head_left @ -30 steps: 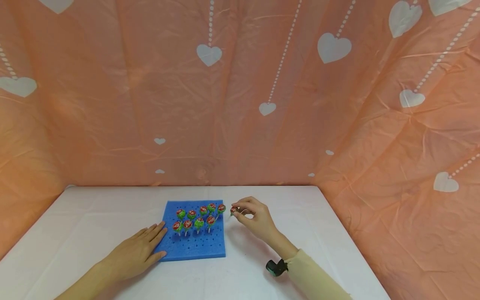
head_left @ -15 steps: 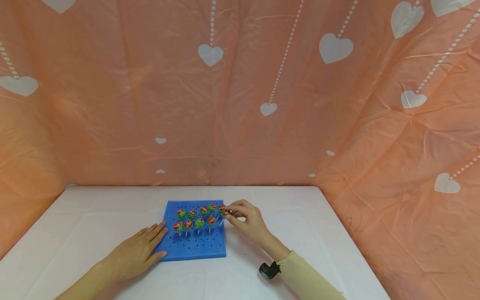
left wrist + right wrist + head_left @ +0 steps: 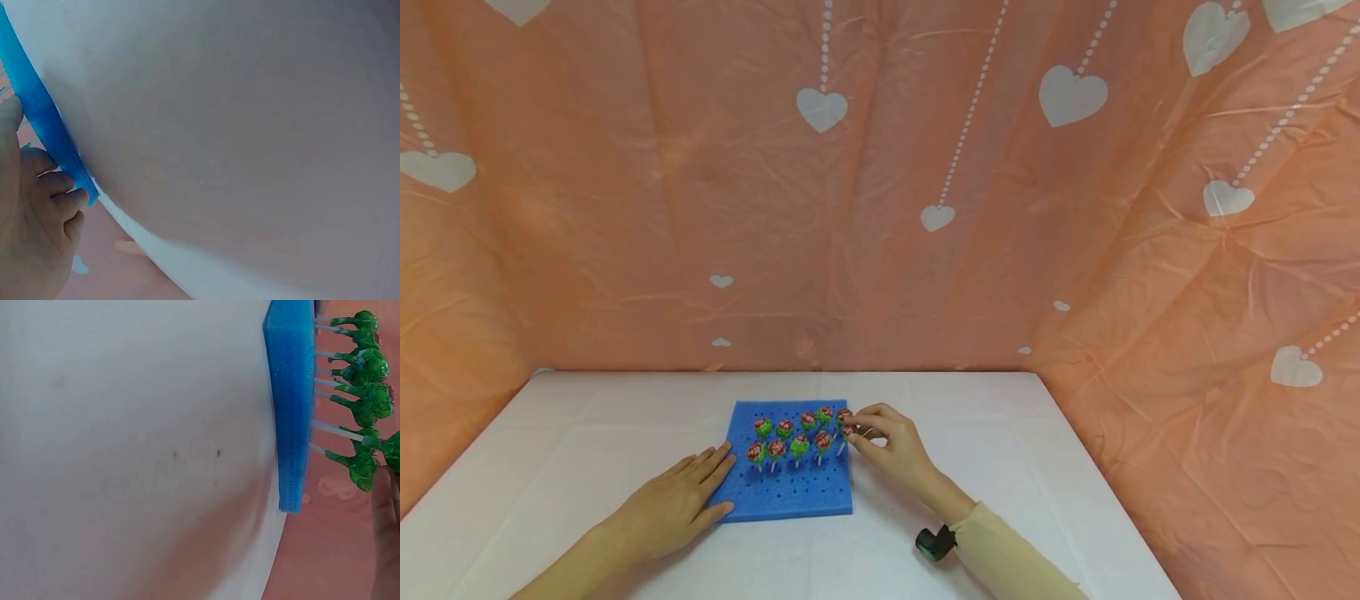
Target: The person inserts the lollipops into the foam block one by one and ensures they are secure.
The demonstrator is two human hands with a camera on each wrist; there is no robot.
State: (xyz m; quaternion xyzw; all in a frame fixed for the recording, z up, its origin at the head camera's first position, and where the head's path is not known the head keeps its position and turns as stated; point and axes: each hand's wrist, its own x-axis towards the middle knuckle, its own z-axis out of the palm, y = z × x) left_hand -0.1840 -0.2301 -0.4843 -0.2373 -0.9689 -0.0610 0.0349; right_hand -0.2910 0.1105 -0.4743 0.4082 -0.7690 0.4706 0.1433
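Observation:
A blue foam board (image 3: 790, 500) dotted with small holes lies on the white table. Several lollipops (image 3: 777, 450) in green and red wrappers stand in it on white sticks. At the board's right edge, my right hand (image 3: 891, 446) pinches another lollipop (image 3: 848, 432) by its head between thumb and fingers. The right wrist view shows this lollipop's head (image 3: 391, 450) at the fingertips, its stick meeting the board's top; how deep it sits I cannot tell. My left hand (image 3: 673, 504) lies with extended fingers on the board's left edge.
The white tabletop (image 3: 1000, 483) spreads around the board. An orange sheet with white hearts (image 3: 822, 110) hangs behind and at the sides. A dark wrist camera (image 3: 935, 543) sits at the right cuff.
My right hand has moved left with its lollipop, from beside the board to over its right edge, close to the rightmost standing lollipop. My left hand stays in place.

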